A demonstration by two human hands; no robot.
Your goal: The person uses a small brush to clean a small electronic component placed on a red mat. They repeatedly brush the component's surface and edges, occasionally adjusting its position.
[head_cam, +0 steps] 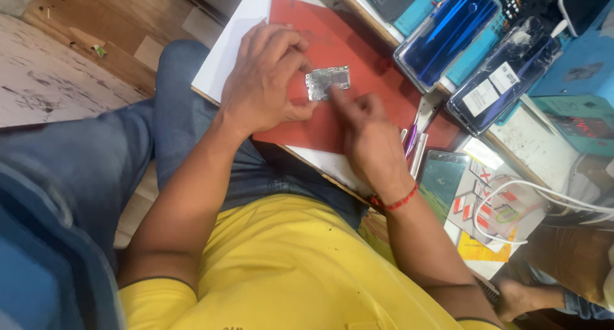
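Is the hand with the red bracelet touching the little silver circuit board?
Touching. The head view shows the right hand with a fingertip pressed on the circuit board, no gap visible, while the left hand holds the board's edge.
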